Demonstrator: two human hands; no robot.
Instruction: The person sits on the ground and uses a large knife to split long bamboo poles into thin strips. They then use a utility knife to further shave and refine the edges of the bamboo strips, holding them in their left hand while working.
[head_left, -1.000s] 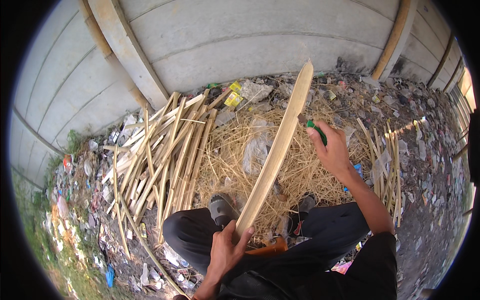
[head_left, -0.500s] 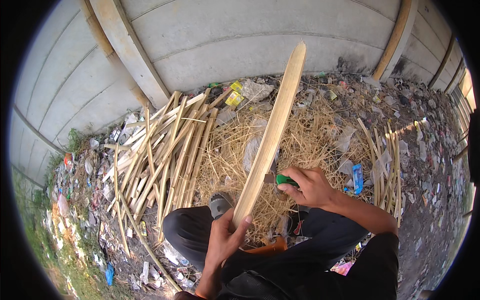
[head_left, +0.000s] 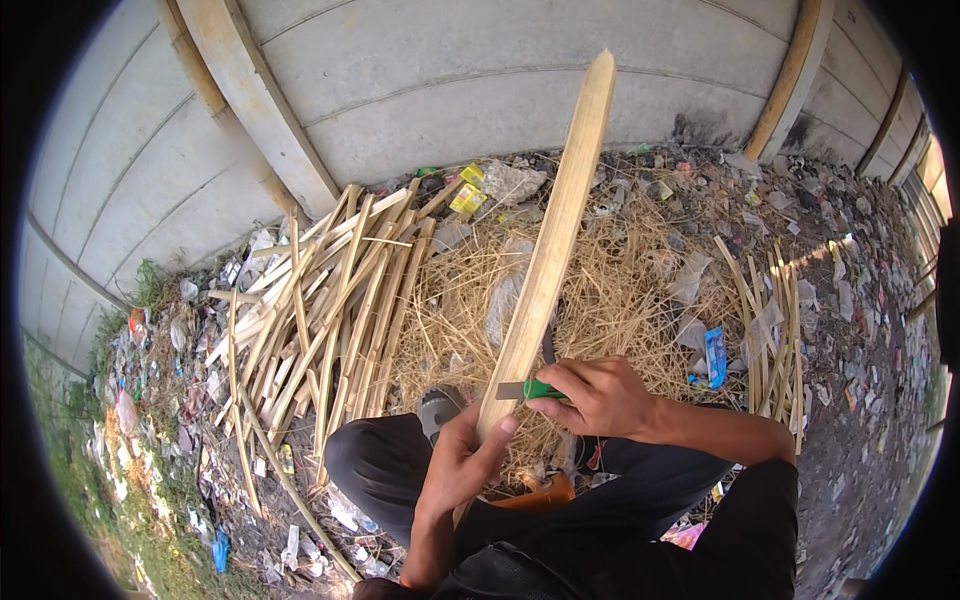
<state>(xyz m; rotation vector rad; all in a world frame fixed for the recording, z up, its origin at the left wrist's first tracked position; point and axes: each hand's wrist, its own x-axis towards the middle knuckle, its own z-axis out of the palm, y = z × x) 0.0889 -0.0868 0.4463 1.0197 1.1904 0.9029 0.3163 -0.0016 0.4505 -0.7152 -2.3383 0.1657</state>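
Note:
A long pale bamboo slat (head_left: 560, 230) slants up and away from me, its tapered far end in front of the wall. My left hand (head_left: 463, 465) grips it near its lower end, thumb across the face. My right hand (head_left: 598, 398) is closed round the green handle of a knife (head_left: 512, 390). The knife's short grey blade lies across the slat, just above my left thumb. Below the slat, straw-like shavings (head_left: 630, 290) cover the ground between my legs and the wall.
A heap of split bamboo strips (head_left: 340, 300) lies to the left, with a smaller bundle (head_left: 770, 340) at the right. Beyond stands a grey concrete panel wall (head_left: 480, 110) with posts. Scattered litter includes a blue wrapper (head_left: 715, 357). My shoe (head_left: 438, 408) is beside the shavings.
The knife and my right hand have moved down and left along the slat, closer to my left hand. The slat's far end has risen; my left hand has shifted slightly right.

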